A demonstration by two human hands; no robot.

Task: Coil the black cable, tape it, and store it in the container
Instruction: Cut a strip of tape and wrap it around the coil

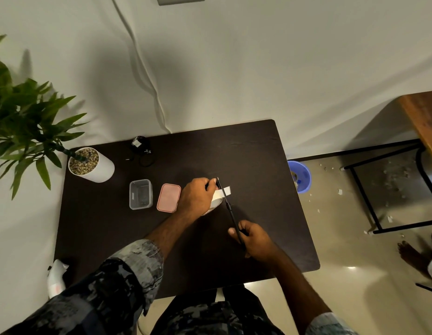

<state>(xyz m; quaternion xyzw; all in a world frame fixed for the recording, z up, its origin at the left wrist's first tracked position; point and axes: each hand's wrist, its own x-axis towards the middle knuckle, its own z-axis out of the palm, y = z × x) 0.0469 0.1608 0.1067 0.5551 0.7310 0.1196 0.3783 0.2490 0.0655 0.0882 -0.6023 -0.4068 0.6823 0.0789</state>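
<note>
L hand (196, 198) grips the white tape roll (216, 198) mid-table (258, 165), w/ a short strip (227, 190) pulled out to the right; R hand (254, 240) is closed round the handles of black scissors (230, 211), blades crossing the strip just beside the roll. Black cable (142, 151) lies coiled at the table's far edge, w/ a white bit on it, well apart from both hands. Clear container (140, 194) sits open left of the L hand, pink lid (169, 197) flat between them; potted plant (90, 164) at far-left corner.
</note>
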